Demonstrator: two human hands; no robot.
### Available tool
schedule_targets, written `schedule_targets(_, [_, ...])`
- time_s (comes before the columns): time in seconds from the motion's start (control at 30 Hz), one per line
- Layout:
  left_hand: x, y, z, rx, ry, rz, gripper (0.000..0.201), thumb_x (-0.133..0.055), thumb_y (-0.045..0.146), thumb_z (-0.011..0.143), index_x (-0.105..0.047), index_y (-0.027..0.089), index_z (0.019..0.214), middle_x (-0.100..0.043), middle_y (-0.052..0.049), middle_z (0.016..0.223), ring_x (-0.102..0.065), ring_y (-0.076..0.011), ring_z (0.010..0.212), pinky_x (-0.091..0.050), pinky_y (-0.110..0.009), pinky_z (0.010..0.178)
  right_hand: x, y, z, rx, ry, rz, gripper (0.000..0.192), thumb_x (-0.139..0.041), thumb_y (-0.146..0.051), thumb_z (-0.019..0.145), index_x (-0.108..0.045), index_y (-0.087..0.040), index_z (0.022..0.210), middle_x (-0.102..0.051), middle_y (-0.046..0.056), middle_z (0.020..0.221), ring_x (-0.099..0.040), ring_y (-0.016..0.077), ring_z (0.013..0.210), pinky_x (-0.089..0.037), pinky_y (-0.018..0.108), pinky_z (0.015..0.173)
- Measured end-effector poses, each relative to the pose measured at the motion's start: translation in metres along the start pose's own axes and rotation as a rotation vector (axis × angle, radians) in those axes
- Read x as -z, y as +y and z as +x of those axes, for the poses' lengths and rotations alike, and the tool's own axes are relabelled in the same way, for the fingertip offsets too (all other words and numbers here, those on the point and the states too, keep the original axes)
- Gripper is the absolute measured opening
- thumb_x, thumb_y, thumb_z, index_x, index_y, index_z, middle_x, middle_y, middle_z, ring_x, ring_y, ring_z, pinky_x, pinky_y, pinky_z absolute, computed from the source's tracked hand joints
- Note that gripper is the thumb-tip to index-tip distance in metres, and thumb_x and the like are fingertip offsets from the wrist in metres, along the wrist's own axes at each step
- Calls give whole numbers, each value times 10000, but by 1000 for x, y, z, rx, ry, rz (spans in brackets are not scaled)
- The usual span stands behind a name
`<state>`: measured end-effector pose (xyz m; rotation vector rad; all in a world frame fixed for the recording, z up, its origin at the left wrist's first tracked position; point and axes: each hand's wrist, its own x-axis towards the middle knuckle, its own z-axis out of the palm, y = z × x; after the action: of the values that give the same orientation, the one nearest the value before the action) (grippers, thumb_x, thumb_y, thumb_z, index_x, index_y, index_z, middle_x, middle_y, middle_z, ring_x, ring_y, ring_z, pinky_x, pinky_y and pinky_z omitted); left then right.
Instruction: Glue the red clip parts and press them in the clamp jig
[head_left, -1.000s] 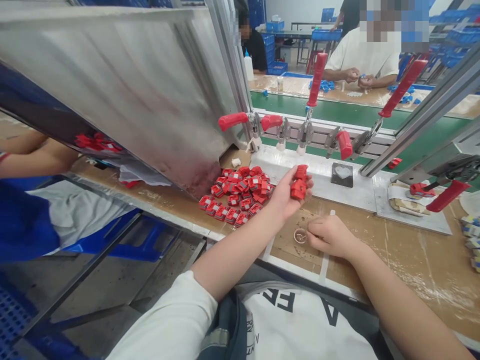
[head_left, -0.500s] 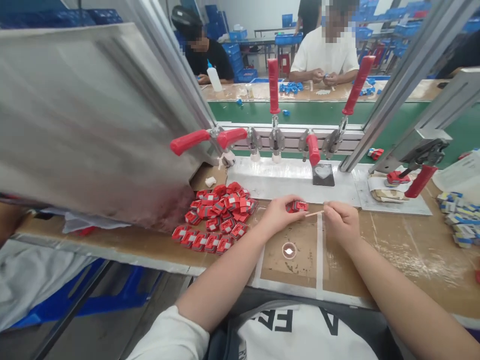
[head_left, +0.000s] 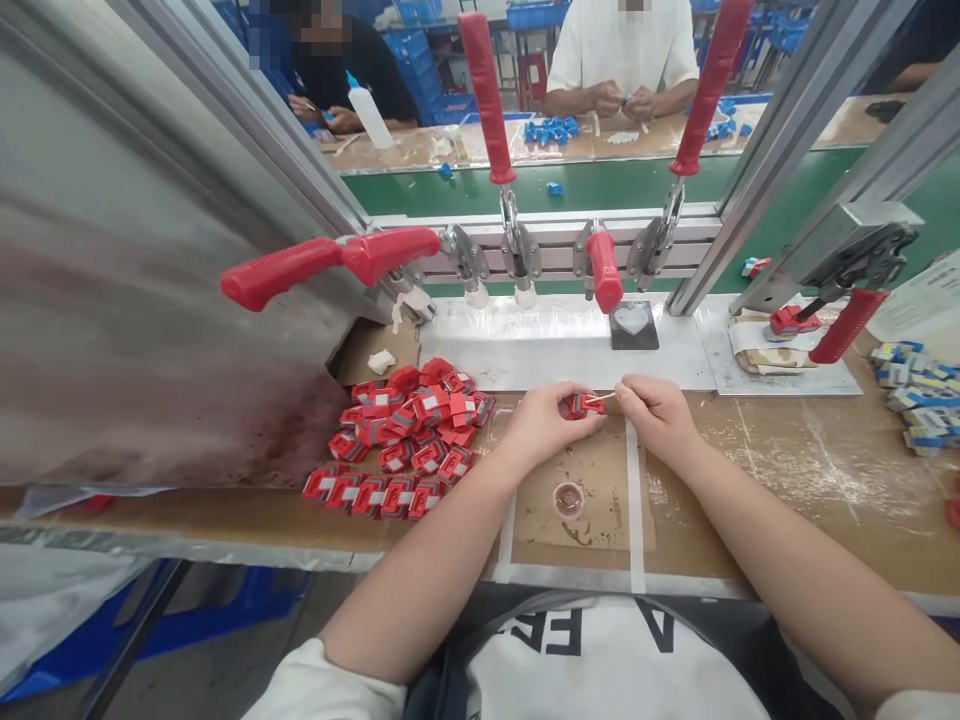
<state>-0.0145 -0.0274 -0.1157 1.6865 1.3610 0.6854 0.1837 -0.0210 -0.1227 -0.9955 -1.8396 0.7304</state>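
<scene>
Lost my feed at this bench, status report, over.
Left hand grips red part. Right hand pinches thin stick, tip at part. Small dish below hands, apart. Red pile to the left.

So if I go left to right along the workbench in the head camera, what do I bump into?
Metal sheet → pile of red parts → left hand holding a red part → right hand holding a thin stick → blue parts.

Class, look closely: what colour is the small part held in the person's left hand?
Red, with a pale patch on its face: the small part in the left hand, seen in the head view.
</scene>
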Motion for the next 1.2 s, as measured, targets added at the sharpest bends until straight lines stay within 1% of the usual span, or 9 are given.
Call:
schedule_targets(0.2, [-2, -2, 1, 11, -1, -13, 350, -810, 419, 763, -784, 203, 1038, -766, -5, 858, -663, -178, 782, -489, -273, 725, -1, 0, 0, -2, -5, -16, 434, -474, -316, 1010, -301, -226, 622, -323, -45, 579, -319, 119, 536, -264, 298, 557])
schedule_targets(0.4, [-2, -2, 1, 20, 14, 29, 399, -817, 436, 757, -782, 194, 1072, -768, -14, 871, -667, -183, 797, -497, -287, 766, -1, 0, 1, 7, 21, -75, 413, -478, -274, 991, -294, -226, 624, -316, -48, 578, -319, 113, 535, -263, 287, 551])
schedule_targets(0.6, [-1, 0, 0, 4, 10, 48, 305, -797, 419, 781, -782, 211, 1003, -776, -10, 905, -687, -195, 845, -504, -289, 777, 1, -4, -2, 100, 86, -199, 397, -508, -190, 936, -260, -229, 629, -295, -55, 564, -299, 105, 514, -242, 280, 532])
schedule_targets(0.73, [-2, -1, 0, -2, 32, 83, 294, -801, 417, 780, -780, 225, 1001, -780, -5, 907, -695, -196, 846, -509, -294, 783, 1, -5, -4, 162, 115, -279, 400, -524, -144, 882, -227, -234, 631, -264, -60, 550, -261, 105, 504, -210, 285, 511])
schedule_targets(0.83, [-3, -1, -1, -11, 58, 95, 321, -817, 432, 771, -777, 234, 1020, -782, -4, 912, -695, -198, 843, -512, -298, 785, 2, -9, -5, 166, 122, -286, 416, -533, -135, 871, -211, -237, 627, -245, -62, 544, -237, 108, 503, -194, 291, 503])
schedule_targets(0.9, [-3, -2, -1, -16, 62, 65, 341, -825, 447, 772, -771, 234, 1033, -781, -6, 911, -695, -197, 837, -515, -295, 771, 4, -14, -7, 174, 126, -232, 424, -525, -129, 891, -212, -237, 627, -238, -63, 551, -237, 107, 502, -199, 288, 503])
schedule_targets(0.97, [-3, -3, -1, -35, 67, 19, 343, -822, 450, 786, -765, 236, 1048, -782, -7, 931, -696, -195, 849, -521, -291, 777, 5, -21, -9, 216, 64, -129, 418, -507, -119, 920, -230, -236, 630, -246, -62, 562, -246, 104, 501, -209, 284, 506])
schedule_targets(1.1, [-3, -6, 0, -80, 70, -12, 350, -840, 411, 784, -763, 253, 1087, -787, -9, 1009, -705, -210, 938, -529, -308, 874, -2, -32, -19, 361, -288, 61, 412, -514, -123, 935, -252, -233, 637, -273, -64, 566, -261, 102, 502, -218, 279, 519])
schedule_targets(1.2, [-3, -7, 1, -57, 68, -24, 388, -862, 372, 762, -762, 262, 1120, -789, -10, 1026, -710, -218, 956, -533, -321, 920, -12, -35, -26, 411, -473, 52, 405, -540, -105, 901, -263, -229, 632, -294, -67, 562, -263, 106, 517, -201, 283, 531])
